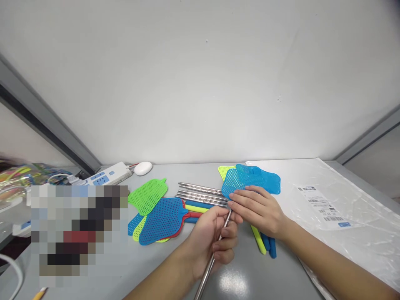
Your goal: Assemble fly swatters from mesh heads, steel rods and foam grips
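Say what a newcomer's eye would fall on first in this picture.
Probably the bright green swatter head and dark blue swatter head, lying left of centre. Near the middle, the left hand grips a shiny metal rod, while the right hand overlaps a lighter blue swatter head. A white plastic bag spreads across the right side.

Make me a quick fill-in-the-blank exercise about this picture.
One rod runs across the palm of the ____ hand.
The swatter head by the fingers of the right hand is ____.
The plastic sheet lies toward the picture's ____ side.
The power strip is mostly ____.
Missing words: left; blue; right; white.
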`<state>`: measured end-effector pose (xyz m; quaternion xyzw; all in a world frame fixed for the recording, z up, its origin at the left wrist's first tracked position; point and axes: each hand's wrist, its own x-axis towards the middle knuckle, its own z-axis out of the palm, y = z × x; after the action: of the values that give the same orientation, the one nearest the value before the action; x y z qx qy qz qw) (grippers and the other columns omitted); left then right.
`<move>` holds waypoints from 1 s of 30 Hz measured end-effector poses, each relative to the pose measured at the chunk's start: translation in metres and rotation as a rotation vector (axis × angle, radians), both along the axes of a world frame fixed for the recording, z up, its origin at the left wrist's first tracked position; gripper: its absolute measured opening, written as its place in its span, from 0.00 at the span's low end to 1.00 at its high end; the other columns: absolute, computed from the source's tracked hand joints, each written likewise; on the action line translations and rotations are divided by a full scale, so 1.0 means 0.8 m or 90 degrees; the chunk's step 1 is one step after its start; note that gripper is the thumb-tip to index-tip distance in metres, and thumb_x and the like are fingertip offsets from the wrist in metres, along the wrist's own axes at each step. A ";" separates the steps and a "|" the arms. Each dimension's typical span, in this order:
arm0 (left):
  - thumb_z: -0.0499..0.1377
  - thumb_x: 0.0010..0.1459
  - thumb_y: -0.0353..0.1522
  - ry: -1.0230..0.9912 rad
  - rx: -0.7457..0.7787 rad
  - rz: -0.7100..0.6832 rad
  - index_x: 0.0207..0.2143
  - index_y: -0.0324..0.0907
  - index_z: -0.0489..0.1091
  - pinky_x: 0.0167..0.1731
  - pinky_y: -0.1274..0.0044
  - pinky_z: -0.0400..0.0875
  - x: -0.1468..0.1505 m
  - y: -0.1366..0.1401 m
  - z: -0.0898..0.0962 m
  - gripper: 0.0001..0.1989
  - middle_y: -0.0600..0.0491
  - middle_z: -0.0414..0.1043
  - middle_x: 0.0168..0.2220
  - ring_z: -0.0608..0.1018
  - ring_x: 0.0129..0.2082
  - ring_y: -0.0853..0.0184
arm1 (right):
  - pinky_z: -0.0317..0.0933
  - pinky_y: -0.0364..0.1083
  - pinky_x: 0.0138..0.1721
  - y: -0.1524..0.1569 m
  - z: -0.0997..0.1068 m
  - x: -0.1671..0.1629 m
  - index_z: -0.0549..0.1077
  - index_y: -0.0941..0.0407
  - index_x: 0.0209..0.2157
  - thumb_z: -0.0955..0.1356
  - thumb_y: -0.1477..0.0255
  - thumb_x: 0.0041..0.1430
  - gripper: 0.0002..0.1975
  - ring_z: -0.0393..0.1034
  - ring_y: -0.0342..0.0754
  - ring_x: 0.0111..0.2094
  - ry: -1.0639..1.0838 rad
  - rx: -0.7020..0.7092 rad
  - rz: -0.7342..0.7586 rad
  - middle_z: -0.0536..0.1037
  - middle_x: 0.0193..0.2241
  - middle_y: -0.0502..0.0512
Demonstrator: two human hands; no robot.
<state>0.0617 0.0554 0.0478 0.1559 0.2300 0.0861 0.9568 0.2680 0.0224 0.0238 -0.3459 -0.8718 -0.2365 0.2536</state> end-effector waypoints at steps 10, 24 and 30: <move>0.49 0.58 0.37 0.002 0.018 -0.043 0.32 0.37 0.70 0.08 0.83 0.58 0.000 -0.003 -0.011 0.14 0.63 0.48 0.19 0.47 0.12 0.77 | 0.62 0.52 0.51 -0.003 0.005 -0.006 0.72 0.57 0.50 0.62 0.74 0.66 0.14 0.69 0.49 0.50 -0.026 0.010 0.030 0.79 0.45 0.56; 0.48 0.65 0.37 -0.029 0.039 -0.032 0.34 0.40 0.66 0.10 0.80 0.71 0.000 0.001 -0.007 0.12 0.63 0.45 0.19 0.42 0.14 0.77 | 0.59 0.54 0.48 0.006 0.007 -0.002 0.73 0.56 0.39 0.61 0.76 0.64 0.10 0.67 0.51 0.47 -0.063 0.012 -0.012 0.79 0.43 0.54; 0.48 0.65 0.37 -0.036 0.033 -0.039 0.34 0.40 0.66 0.12 0.79 0.73 -0.002 0.003 -0.007 0.13 0.64 0.44 0.17 0.42 0.14 0.77 | 0.57 0.54 0.48 0.009 0.006 0.002 0.73 0.55 0.38 0.61 0.78 0.63 0.09 0.67 0.51 0.47 -0.050 0.013 -0.022 0.79 0.42 0.54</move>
<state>0.0603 0.0574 0.0425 0.1853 0.1957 0.0667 0.9607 0.2695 0.0292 0.0285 -0.3486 -0.8725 -0.2634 0.2186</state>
